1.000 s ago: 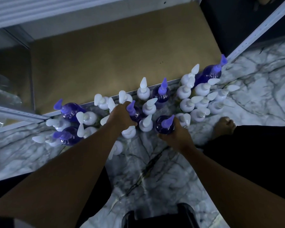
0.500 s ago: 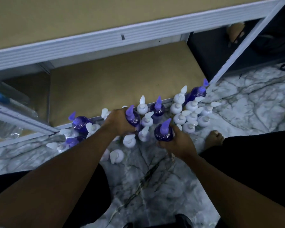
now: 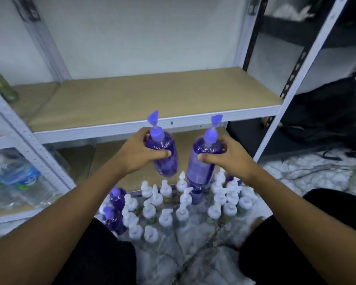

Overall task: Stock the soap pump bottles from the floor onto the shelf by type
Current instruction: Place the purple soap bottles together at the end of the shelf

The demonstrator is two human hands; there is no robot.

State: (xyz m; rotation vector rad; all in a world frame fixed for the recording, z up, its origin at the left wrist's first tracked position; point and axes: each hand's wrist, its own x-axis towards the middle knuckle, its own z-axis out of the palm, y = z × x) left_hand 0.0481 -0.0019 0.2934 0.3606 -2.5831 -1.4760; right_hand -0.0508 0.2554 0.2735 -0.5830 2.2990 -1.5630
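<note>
While both arms reach toward the shelf (image 3: 132, 99), my left hand (image 3: 136, 153) grips a purple bottle (image 3: 164, 159), fingers and thumb curled round its upper body. Right hand (image 3: 226, 157) grips a second purple bottle (image 3: 199, 167) likewise. Both are upright, side by side, not touching, held in front of the shelf's edge. Below: white-pump bottles (image 3: 167, 204) crowd the marble floor (image 3: 193, 254), floor purples (image 3: 116, 202) at their left. Water bottles (image 3: 12, 182) far left.

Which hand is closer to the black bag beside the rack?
Right. The right hand, gripping a purple bottle, is left of the black bag; the left hand, gripping the other purple bottle, is farther left.
</note>
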